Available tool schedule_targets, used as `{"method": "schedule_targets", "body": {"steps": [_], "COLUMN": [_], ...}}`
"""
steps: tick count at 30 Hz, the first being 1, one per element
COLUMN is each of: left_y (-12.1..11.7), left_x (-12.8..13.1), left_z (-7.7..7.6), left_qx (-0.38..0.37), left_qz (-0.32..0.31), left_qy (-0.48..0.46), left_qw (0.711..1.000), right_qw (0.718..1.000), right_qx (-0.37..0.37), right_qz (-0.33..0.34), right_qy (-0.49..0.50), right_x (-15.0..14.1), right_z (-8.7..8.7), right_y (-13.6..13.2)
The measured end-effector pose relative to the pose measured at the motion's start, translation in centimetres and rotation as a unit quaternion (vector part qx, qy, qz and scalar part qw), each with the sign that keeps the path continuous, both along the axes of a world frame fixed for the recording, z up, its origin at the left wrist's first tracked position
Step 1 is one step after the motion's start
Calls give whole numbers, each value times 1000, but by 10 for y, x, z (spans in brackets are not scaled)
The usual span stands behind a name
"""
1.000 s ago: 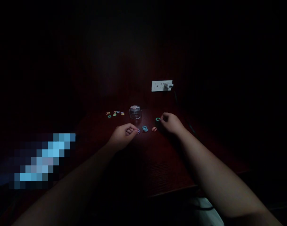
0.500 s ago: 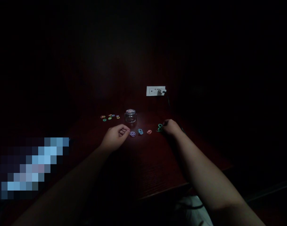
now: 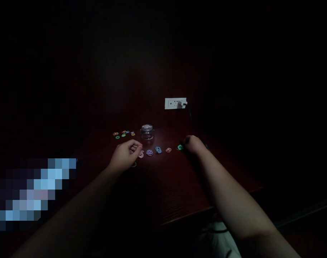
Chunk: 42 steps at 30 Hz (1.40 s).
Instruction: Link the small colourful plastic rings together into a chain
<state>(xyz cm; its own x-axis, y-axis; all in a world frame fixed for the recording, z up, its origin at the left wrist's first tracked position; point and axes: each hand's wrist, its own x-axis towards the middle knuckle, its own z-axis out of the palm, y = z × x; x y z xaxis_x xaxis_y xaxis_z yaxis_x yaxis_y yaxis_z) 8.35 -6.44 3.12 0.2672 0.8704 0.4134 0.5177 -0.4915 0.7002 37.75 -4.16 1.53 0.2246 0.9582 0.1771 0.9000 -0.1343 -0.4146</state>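
Note:
My left hand (image 3: 125, 154) is closed, thumb and fingers pressed together, beside a small pile of pink hair ties (image 3: 141, 154). Whatever it pinches is hidden. A pale hair tie (image 3: 134, 165) lies partly under its wrist side. To the right, small piles sit in a row: purple hair ties (image 3: 149, 153), blue hair ties (image 3: 158, 149) and orange-pink hair ties (image 3: 168, 150). My right hand (image 3: 193, 144) has its fingers curled at the edge of the green hair ties (image 3: 179, 147); its fingertips are in shadow, so I cannot see what they hold.
Behind the row stands a lidded clear jar (image 3: 147, 132). Several mixed-colour hair ties (image 3: 124, 135) lie scattered to its left on the dark red table (image 3: 176, 182). A wall socket (image 3: 175, 103) holds a plug with a cable. A blurred bright screen-like patch (image 3: 45, 184) is at left.
My left hand moved left from the purple hair ties to the pink ones. My right hand brought a green hair tie down onto the green pile. The view shifted slightly.

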Motion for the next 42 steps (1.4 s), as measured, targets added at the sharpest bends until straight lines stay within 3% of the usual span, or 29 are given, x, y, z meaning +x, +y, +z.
{"method": "schedule_targets", "body": {"steps": [7,10,13,15,18,22,31,36,42], "left_y": [16,30,44,50,58,68,101,113,112], "left_x": [-25,-48,-70,-80,-86,-82,-77,-81,-80], "left_z": [6,1,-10,-17,-25,-31,-30,-28,-23], "left_qx": [86,116,97,80,49,25,21,-12,-40], "left_qz": [154,246,327,355,368,342,273,271,286], "left_qy": [4,-25,-24,0,85,190,282,306,326], "left_qw": [984,962,940,931,925,920,919,912,900], "right_qw": [999,994,975,950,911,883,882,886,887], "right_qx": [34,100,145,118,42,-42,-81,-96,-95], "right_qz": [-15,3,127,245,374,434,446,441,442], "right_qy": [14,42,113,151,170,172,127,109,92], "right_x": [-3,-14,-34,-50,-72,-85,-91,-93,-94], "right_z": [5,9,9,5,-1,-7,-5,-2,-2], "right_y": [-1,-4,-11,-17,-26,-35,-38,-38,-36]}}
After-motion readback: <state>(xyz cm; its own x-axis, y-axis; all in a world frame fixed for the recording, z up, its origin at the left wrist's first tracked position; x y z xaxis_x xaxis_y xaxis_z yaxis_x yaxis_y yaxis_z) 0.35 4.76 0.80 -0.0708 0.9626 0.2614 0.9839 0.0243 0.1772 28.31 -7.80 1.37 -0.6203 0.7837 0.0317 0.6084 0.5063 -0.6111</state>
